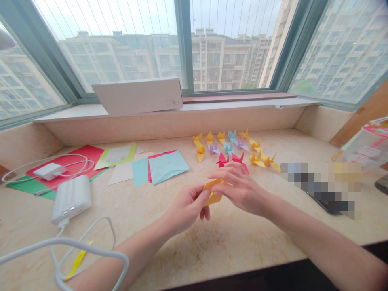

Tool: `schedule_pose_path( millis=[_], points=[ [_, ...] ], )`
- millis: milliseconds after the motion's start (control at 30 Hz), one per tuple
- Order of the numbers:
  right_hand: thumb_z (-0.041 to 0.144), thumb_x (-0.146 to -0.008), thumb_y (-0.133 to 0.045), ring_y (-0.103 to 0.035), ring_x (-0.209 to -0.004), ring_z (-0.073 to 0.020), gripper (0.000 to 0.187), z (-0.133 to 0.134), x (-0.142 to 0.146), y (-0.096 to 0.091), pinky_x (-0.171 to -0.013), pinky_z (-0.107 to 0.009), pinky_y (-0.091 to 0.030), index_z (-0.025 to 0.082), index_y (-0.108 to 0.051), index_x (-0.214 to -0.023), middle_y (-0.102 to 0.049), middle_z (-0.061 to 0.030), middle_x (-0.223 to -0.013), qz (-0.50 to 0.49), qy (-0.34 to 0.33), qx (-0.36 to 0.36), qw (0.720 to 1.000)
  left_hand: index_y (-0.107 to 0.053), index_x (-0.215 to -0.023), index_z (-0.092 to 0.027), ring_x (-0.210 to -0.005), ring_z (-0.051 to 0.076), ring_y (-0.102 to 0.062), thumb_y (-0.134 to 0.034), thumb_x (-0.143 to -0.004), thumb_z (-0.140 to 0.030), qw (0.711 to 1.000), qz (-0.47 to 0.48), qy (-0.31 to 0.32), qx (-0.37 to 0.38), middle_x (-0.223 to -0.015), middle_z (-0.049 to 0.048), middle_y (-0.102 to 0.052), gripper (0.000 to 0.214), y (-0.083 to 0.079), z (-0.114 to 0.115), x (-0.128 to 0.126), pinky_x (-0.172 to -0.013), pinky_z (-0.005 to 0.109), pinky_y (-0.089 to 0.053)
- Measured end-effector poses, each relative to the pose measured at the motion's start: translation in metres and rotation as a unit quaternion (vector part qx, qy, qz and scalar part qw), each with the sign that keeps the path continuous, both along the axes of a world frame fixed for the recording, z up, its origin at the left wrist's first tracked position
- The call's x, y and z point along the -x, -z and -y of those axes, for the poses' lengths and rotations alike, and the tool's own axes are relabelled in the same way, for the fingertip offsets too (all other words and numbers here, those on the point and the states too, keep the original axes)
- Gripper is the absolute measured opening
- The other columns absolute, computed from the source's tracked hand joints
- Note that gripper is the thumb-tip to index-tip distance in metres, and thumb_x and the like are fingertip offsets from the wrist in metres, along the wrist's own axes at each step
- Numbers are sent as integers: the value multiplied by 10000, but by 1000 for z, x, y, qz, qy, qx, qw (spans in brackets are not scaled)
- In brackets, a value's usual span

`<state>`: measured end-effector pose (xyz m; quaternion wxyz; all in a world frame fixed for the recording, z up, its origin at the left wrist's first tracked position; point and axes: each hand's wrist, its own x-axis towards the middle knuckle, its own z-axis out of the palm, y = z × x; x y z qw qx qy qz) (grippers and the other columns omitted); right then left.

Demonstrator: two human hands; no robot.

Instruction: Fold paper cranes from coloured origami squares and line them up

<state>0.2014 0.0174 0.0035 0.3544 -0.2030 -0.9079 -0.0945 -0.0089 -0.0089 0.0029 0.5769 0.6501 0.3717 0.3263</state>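
A piece of folded yellow paper (214, 198) is held between my two hands above the stone counter. My left hand (194, 202) pinches its left edge, thumb on top and fingers underneath. From the right, my right hand (238, 188) grips the upper part, its fingers bent over the paper and partly hiding it. Just behind my right hand stand red paper cranes (223, 160). Farther back are several yellow cranes (200, 152), along with blue cranes (232, 136) and purple cranes (214, 148).
Light blue paper sheets (168, 165) lie left of the cranes. Farther left are red paper (91, 155), a white power bank (72, 198), a charger (50, 171) and a looping white cable (91, 241). A white box (139, 96) stands on the sill. A dark, partly blurred object (325, 202) lies right.
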Motion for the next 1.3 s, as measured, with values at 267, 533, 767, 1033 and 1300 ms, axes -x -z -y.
schedule_pose_path(
  millis=[267, 533, 767, 1033, 1300],
  points=[
    [202, -981, -576, -574, -957, -215, 129, 4, 2, -5, -901, -411, -388, 193, -674, -897, -695, -54, -970, -58, 21, 50, 997, -620, -998, -145, -535, 122, -564, -410, -1007, -407, 989, -86, 11, -120, -614, 2, -607, 336, -3, 4, 5, -539, 237, -423],
    [211, -958, -613, -580, -1017, -230, 145, 1, -2, 0, -915, -417, -415, 238, -681, -1083, -657, -73, -1082, -86, 44, 56, 994, -608, -912, -144, -529, 116, -564, -432, -1001, -332, 983, -111, 7, -149, -611, 2, -611, 272, -2, 6, 2, -522, 228, -417],
    [174, -951, -606, -584, -1058, -238, 124, 4, -2, -3, -919, -418, -421, 241, -709, -970, -634, -75, -1190, -93, 42, 10, 995, -580, -853, -157, -514, 116, -574, -421, -994, -278, 979, -111, -4, -169, -582, -6, -609, 244, 2, 4, 2, -532, 226, -433],
    [241, -959, -623, -589, -994, -229, 110, 4, 0, -4, -897, -409, -389, 225, -724, -999, -665, -71, -1028, -78, 59, 15, 995, -617, -1144, -168, -552, 142, -572, -415, -976, -221, 947, -176, -25, -268, -620, -19, -617, 268, 4, 2, 5, -591, 258, -435],
    [299, -986, -591, -615, -872, -185, 162, 2, 3, -3, -918, -391, -331, 194, -676, -896, -722, -25, -892, -27, 64, 82, 994, -499, -1400, -274, -561, 141, -547, -443, -973, -223, 957, -138, -47, -252, -608, -49, -579, 434, 10, 1, 5, -622, 250, -429]
  ],
)
